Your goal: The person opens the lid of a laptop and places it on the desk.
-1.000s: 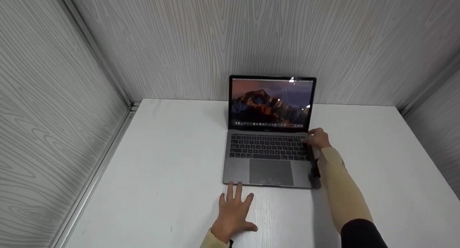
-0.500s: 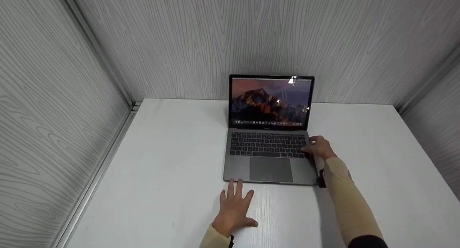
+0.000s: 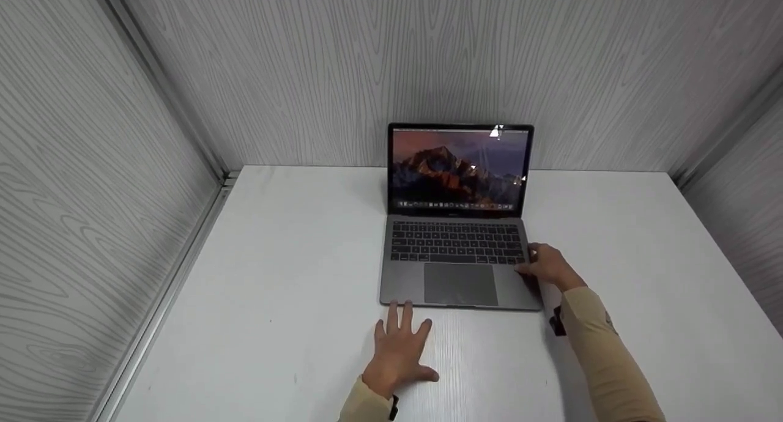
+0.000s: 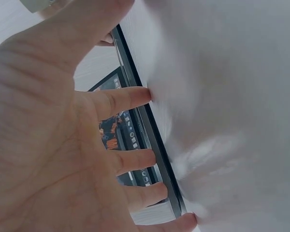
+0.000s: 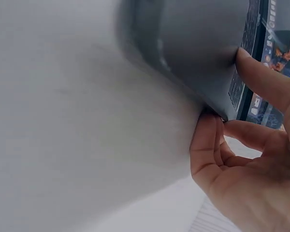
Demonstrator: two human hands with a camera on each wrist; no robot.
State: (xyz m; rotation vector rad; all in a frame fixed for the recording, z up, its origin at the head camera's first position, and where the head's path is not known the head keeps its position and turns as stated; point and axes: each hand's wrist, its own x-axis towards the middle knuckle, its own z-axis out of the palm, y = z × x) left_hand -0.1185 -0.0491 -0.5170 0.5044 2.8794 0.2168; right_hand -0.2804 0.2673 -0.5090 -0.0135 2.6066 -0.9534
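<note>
A grey laptop (image 3: 460, 284) stands on the white table with its lid raised and a mountain picture lit on its screen (image 3: 459, 171). My right hand (image 3: 549, 266) pinches the right edge of its base beside the lower keyboard rows. In the right wrist view the thumb presses on the top surface, while the curled fingers of that hand (image 5: 251, 159) meet the side and underside of the edge. My left hand (image 3: 396, 358) lies before the laptop with its fingers spread. Its fingertips are right at the front edge, as the left wrist view also shows.
The white table (image 3: 293, 244) carries the laptop close to a grey wood-patterned back wall (image 3: 293, 73). Panels of the same pattern rise on the left and right, with a metal rail (image 3: 177, 275) along the table's left side.
My right hand has slid along the laptop's right edge towards me, from the upper keyboard rows to the lower ones. The left hand keeps its spread pose at the front edge.
</note>
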